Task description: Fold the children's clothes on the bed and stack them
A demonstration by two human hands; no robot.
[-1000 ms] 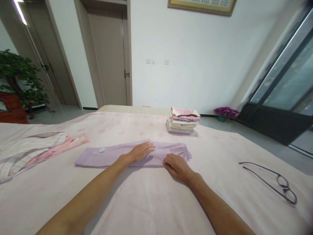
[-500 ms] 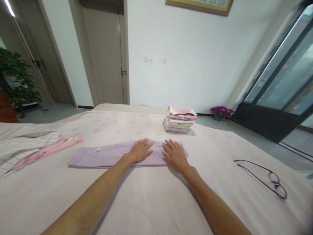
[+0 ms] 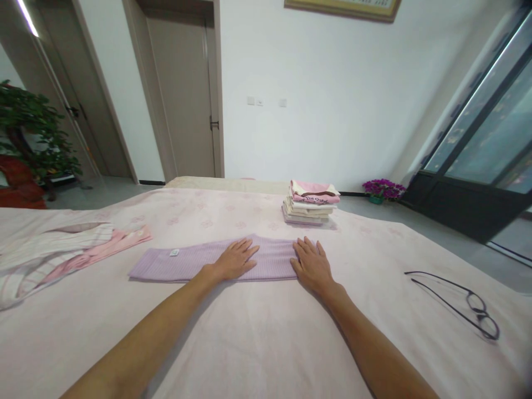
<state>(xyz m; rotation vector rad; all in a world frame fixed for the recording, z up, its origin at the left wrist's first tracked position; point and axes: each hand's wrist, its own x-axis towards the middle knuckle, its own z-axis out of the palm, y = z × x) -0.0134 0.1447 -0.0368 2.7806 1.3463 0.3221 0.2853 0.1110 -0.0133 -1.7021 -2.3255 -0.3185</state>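
A pair of lavender ribbed pants [image 3: 270,259] lies folded into a long flat strip across the bed, with a small white label [image 3: 174,252] near its left end. My left hand [image 3: 236,258] rests palm down on the middle of the strip, fingers spread. Flat on the right end lies my right hand [image 3: 311,261], its fingers also stretched out and covering part of that edge. Neither hand grips the cloth. Beyond my right hand stands a stack of folded clothes [image 3: 311,205], with a pink and white piece on top.
Loose striped and pink clothes [image 3: 83,249] lie at the left on the pale pink bedsheet [image 3: 249,343]. Black-framed glasses [image 3: 477,313] rest at the right. Past the bed are a door [image 3: 183,100], purple flowers [image 3: 384,188] and a green plant [image 3: 33,133].
My hands have slid apart along the pants, the right one outward to the right end and the left one slightly leftward. The camera view has turned a little to the left.
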